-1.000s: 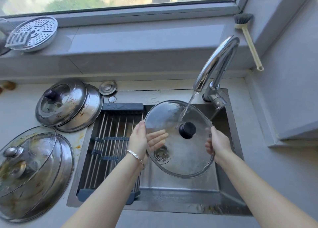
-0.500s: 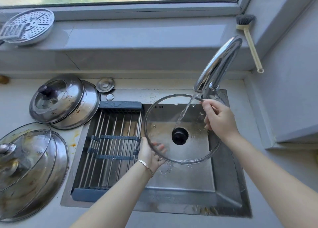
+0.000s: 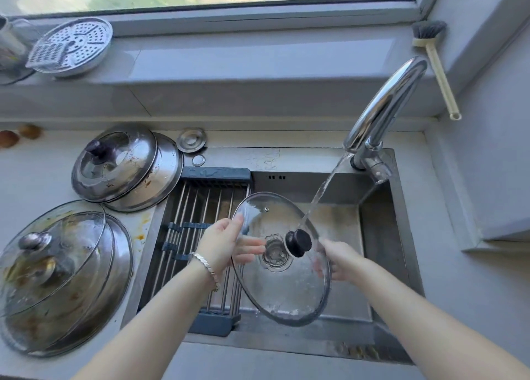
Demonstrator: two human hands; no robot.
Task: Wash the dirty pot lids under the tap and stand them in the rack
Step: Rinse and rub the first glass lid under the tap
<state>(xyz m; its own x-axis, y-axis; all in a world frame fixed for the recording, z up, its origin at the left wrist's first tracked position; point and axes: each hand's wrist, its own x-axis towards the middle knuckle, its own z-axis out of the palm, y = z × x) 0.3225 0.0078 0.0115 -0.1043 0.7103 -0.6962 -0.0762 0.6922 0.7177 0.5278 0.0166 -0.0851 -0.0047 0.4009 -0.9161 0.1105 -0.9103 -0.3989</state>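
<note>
Inspecting the wash station, we find one glass lid (image 3: 282, 293) held tilted over the sink (image 3: 381, 236), under the stream from the tap (image 3: 384, 107). The left hand (image 3: 226, 245) grasps its left rim, thumb on top, fingers visible through the glass. The right hand (image 3: 342, 260) grasps the opposite rim, its fingers blurred behind wet glass. Water lands beside the black knob (image 3: 298, 242), between the two hands.

We judge the task to be at an early stage. This lid is mid-rinse, and the rack (image 3: 206, 207) just beyond the left hand carries no lid. Two stacks of soiled lids remain on the worktop (image 3: 43, 179), well left of the left hand: steel lids (image 3: 126, 164) and a greasy glass-topped stack (image 3: 57, 273).

We can read no brand, label or writing.
</note>
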